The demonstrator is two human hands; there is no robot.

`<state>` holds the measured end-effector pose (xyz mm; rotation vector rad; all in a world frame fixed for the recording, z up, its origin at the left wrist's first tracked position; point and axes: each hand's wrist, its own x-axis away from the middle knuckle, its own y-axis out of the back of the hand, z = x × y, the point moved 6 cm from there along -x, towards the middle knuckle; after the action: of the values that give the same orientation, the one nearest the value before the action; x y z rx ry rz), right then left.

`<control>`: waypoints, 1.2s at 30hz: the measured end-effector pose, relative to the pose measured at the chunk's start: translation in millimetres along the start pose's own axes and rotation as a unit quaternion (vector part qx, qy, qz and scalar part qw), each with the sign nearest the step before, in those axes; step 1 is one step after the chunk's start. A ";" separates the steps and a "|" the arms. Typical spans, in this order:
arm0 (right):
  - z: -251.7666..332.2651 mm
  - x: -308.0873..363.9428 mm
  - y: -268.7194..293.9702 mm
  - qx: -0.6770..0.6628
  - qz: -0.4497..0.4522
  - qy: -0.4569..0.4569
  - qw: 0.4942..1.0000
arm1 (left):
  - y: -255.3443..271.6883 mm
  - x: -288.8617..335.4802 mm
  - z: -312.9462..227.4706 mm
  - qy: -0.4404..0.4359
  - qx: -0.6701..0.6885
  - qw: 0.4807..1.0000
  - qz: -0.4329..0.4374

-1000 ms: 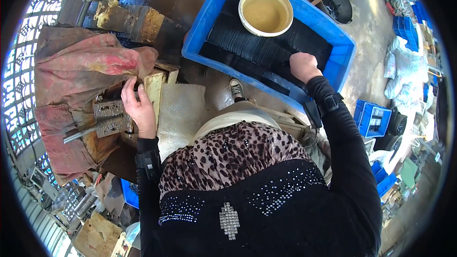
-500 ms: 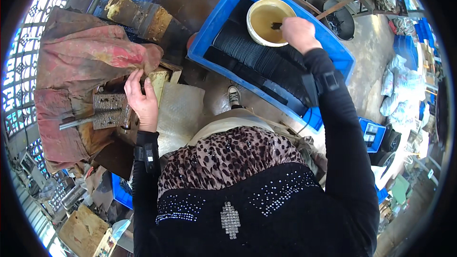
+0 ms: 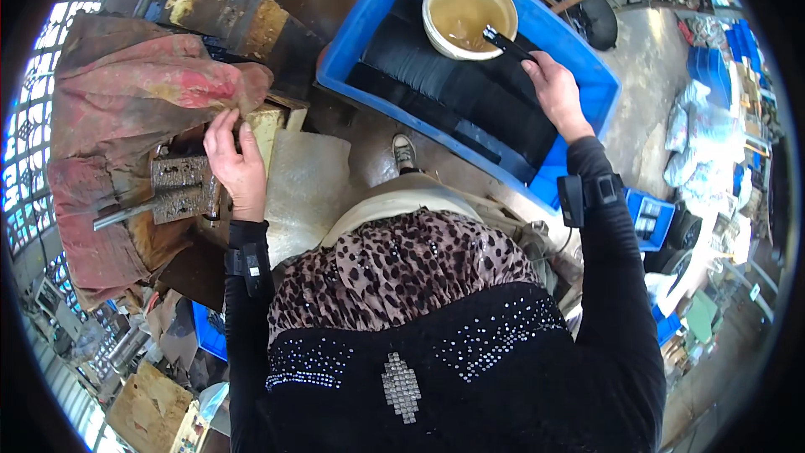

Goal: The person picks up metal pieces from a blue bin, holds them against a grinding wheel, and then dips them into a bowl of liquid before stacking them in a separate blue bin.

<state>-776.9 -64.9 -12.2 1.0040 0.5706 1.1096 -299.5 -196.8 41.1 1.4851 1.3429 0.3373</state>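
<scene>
Black, narrow, flat strip with a glinting end [image 3: 510, 44] sits pinched between the thumb and fingers of the right hand [image 3: 555, 94], that end reaching over the near rim of a cream-coloured round bowl [image 3: 453, 51] of murky yellowish liquid [image 3: 464, 13]. Judging by its shine, the tip is already wetted. Ahead of the right hand and to its left, close-packed rows of thin black pieces [image 3: 428, 75] lie in a blue plastic crate [image 3: 359, 29] beneath the bowl, so most look unhandled; how many are finished cannot be told. The left hand [image 3: 235, 164] is loosely spread, seemingly holding nothing, just beside a rough, rusty metal block [image 3: 179, 174] and below a stained reddish cloth [image 3: 159, 88].
</scene>
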 end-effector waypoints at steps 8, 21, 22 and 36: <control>-18.9 41.6 -15.1 0.028 -0.069 0.024 0.997 | 0.1 -3.3 -6.0 -0.014 -0.015 1.000 0.009; -44.1 94.4 -117.6 0.098 0.196 0.059 0.974 | -1.3 -4.9 -8.7 -0.006 -0.039 0.999 0.024; -47.9 93.8 -120.1 0.104 0.206 0.051 0.972 | -1.4 -5.2 -8.9 -0.006 -0.042 0.999 0.022; -43.4 103.5 -137.3 0.171 0.298 0.105 0.933 | -2.7 -3.8 -6.9 -0.018 -0.042 0.999 0.021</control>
<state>-709.5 32.9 -143.8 1.4262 0.6660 1.7106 -307.5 -197.1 43.3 1.4432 1.2555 0.3869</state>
